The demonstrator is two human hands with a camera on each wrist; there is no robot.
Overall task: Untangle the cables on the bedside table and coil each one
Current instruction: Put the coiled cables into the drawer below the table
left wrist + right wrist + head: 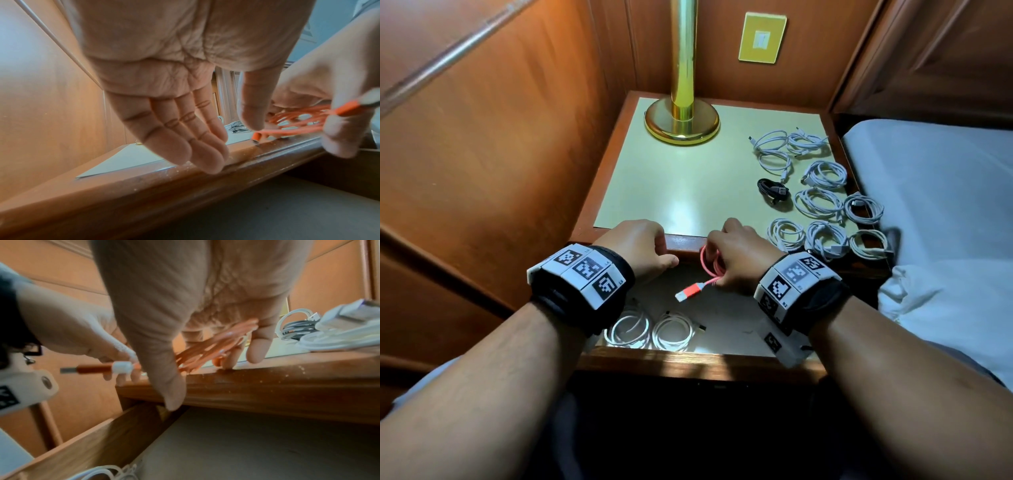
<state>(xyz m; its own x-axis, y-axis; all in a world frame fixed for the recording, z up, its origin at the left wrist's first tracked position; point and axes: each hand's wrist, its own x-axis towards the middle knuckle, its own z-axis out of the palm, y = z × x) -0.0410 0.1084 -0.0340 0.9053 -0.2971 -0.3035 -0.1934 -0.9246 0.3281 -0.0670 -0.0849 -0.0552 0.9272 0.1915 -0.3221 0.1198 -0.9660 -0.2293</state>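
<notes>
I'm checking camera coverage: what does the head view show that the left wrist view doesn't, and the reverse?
Only the head view shows the brass lamp base, the black coiled cable and two white coils in the open drawer. Only the left wrist view shows the left hand from the palm side, fingers relaxed and holding nothing. Both show the right hand gripping the coiled red cable.

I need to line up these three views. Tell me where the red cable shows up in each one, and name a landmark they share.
Head: the red cable sits centre frame, coiled in the right hand, plug hanging toward the open drawer.
Left wrist: right edge, mid height, beyond the left hand.
Right wrist: centre, orange-looking loops under the fingers, plug pointing left.
Shared landmark: the table's wooden front edge.
</notes>
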